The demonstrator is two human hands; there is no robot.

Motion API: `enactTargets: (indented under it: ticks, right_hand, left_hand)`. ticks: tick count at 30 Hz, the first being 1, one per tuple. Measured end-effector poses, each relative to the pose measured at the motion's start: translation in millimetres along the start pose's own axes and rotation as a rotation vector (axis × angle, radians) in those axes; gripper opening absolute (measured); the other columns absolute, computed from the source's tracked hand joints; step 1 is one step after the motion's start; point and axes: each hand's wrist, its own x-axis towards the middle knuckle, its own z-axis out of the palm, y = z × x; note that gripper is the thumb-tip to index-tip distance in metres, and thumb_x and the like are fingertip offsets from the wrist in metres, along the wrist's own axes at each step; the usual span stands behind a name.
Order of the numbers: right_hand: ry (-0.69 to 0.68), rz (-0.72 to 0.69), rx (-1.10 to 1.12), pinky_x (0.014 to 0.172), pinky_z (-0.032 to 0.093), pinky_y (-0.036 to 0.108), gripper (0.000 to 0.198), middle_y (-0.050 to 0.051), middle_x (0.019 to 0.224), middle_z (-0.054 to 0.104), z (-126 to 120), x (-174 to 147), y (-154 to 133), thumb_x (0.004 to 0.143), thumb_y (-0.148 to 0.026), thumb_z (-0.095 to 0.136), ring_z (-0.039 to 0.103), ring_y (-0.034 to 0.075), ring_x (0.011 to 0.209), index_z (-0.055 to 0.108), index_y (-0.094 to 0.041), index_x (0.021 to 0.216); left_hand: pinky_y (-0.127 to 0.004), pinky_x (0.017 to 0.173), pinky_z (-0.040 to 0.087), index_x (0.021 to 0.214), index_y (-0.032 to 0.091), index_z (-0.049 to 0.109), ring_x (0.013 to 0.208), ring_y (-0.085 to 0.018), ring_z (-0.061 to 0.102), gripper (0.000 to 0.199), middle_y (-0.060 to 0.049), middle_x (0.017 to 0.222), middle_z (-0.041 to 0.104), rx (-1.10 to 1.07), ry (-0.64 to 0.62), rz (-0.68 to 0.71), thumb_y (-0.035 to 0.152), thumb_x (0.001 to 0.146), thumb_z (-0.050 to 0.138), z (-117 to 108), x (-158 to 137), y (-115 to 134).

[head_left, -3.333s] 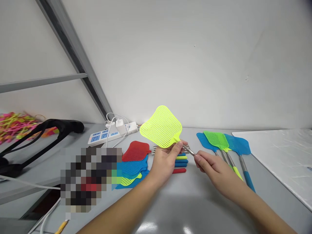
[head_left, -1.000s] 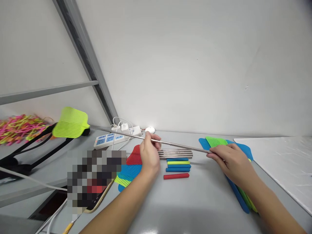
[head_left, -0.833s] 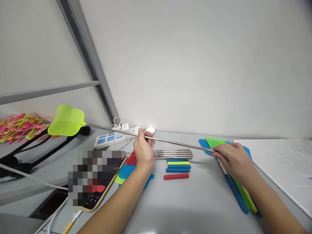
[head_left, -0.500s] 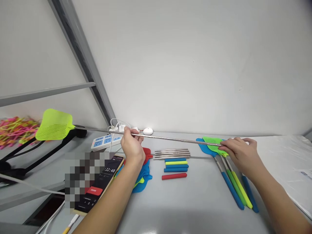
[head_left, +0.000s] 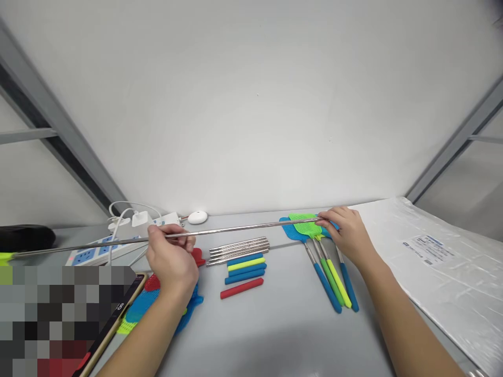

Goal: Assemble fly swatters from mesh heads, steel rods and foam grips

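Observation:
A long, extended telescopic metal rod stretches across the view, with a lime-green fly swatter head cut off at the left edge. My left hand is closed around the rod left of the middle. At the rod's right end, my right hand pinches it between thumb and fingers. Below that hand lie assembled fly swatters with blue and green heads, one with a green mesh head, and coloured grips. Between the hands, several short metal rods lie above loose handle sleeves, among them a red sleeve.
Loose swatter heads, including a blue head, lie partly under my left forearm. A power strip with white plugs and a phone are at left. A white plastic-wrapped package covers the right side. A wall rises behind the grey table.
The view has swung right, so the swatter head has mostly left the frame and more of the package shows. Both hands still hold the rod.

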Motion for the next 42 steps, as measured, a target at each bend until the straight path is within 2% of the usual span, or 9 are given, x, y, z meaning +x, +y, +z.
enactTargets:
  ticks: [3, 8, 14, 22, 28, 31, 34, 38, 42]
  right_hand:
    - [0.029, -0.005, 0.022, 0.076, 0.036, 0.035, 0.018, 0.002, 0.086, 0.067, -5, 0, -2, 0.096, -0.037, 0.052, 0.057, 0.019, 0.082, 0.065, -0.024, 0.096]
    - [0.025, -0.026, 0.07, 0.075, 0.037, 0.034, 0.019, 0.0, 0.078, 0.065, -9, 1, -17, 0.092, -0.041, 0.058, 0.058, 0.017, 0.076, 0.065, -0.023, 0.096]
    - [0.043, -0.02, 0.101, 0.068, 0.04, 0.031, 0.025, 0.0, 0.078, 0.068, -8, -1, -29, 0.089, -0.045, 0.062, 0.057, 0.014, 0.064, 0.065, -0.021, 0.097]
    - [0.036, -0.15, 0.102, 0.068, 0.034, 0.032, 0.025, 0.002, 0.076, 0.067, 3, -2, -62, 0.09, -0.044, 0.061, 0.059, 0.016, 0.068, 0.065, -0.02, 0.093]
    - [0.041, -0.205, 0.099, 0.066, 0.033, 0.031, 0.016, 0.0, 0.068, 0.061, 6, -4, -75, 0.094, -0.035, 0.058, 0.054, 0.015, 0.063, 0.064, -0.021, 0.089]
    - [0.012, -0.221, 0.088, 0.068, 0.035, 0.032, 0.017, 0.002, 0.072, 0.062, 6, -4, -68, 0.095, -0.034, 0.054, 0.055, 0.017, 0.068, 0.064, -0.021, 0.089]
    - [-0.031, -0.221, 0.087, 0.071, 0.037, 0.033, 0.021, 0.003, 0.076, 0.062, 6, -3, -54, 0.097, -0.035, 0.051, 0.056, 0.017, 0.071, 0.064, -0.022, 0.088]
    - [-0.034, -0.172, 0.047, 0.071, 0.038, 0.034, 0.022, 0.001, 0.075, 0.06, 5, -4, -30, 0.096, -0.038, 0.05, 0.055, 0.017, 0.071, 0.064, -0.022, 0.088]
    - [-0.05, -0.136, 0.041, 0.07, 0.039, 0.034, 0.024, 0.001, 0.076, 0.06, 3, -6, -14, 0.095, -0.041, 0.051, 0.056, 0.017, 0.07, 0.065, -0.023, 0.089]
  left_hand:
    - [-0.021, 0.038, 0.029, 0.063, 0.018, 0.052, 0.042, -0.009, 0.037, 0.04, 0.003, 0.05, 0.042, 0.032, -0.12, -0.003, 0.043, 0.093, 0.044, 0, -14, -3]
    - [-0.02, 0.039, 0.03, 0.068, 0.019, 0.051, 0.043, -0.009, 0.039, 0.038, 0.005, 0.049, 0.04, 0.131, -0.269, -0.056, 0.048, 0.092, 0.049, -5, -24, -7]
    - [-0.019, 0.04, 0.03, 0.064, 0.018, 0.046, 0.046, -0.007, 0.037, 0.036, 0.005, 0.056, 0.038, 0.091, -0.304, -0.162, 0.041, 0.09, 0.055, -6, -26, -8]
    - [-0.02, 0.041, 0.029, 0.063, 0.018, 0.047, 0.046, -0.007, 0.037, 0.039, 0.005, 0.056, 0.041, 0.122, -0.353, -0.246, 0.046, 0.09, 0.055, -8, -34, -12]
    - [-0.022, 0.047, 0.037, 0.068, 0.019, 0.051, 0.049, -0.01, 0.043, 0.047, 0.002, 0.055, 0.048, 0.226, -0.655, -0.382, 0.061, 0.089, 0.048, -8, -59, -15]
    - [-0.024, 0.048, 0.038, 0.068, 0.018, 0.055, 0.051, -0.011, 0.045, 0.051, 0.0, 0.057, 0.052, 0.23, -0.698, -0.342, 0.066, 0.086, 0.048, -8, -63, -11]
    - [-0.024, 0.046, 0.036, 0.066, 0.018, 0.057, 0.049, -0.012, 0.045, 0.059, -0.001, 0.053, 0.051, 0.2, -0.588, -0.242, 0.071, 0.087, 0.039, -10, -54, -7]
    - [-0.023, 0.042, 0.03, 0.064, 0.02, 0.053, 0.042, -0.011, 0.04, 0.058, 0.002, 0.047, 0.044, 0.072, -0.255, -0.137, 0.067, 0.091, 0.033, -13, -24, -2]
    - [-0.021, 0.043, 0.031, 0.066, 0.019, 0.05, 0.042, -0.009, 0.04, 0.046, 0.003, 0.052, 0.047, -0.049, 0.021, -0.059, 0.054, 0.095, 0.039, -14, 6, 3]
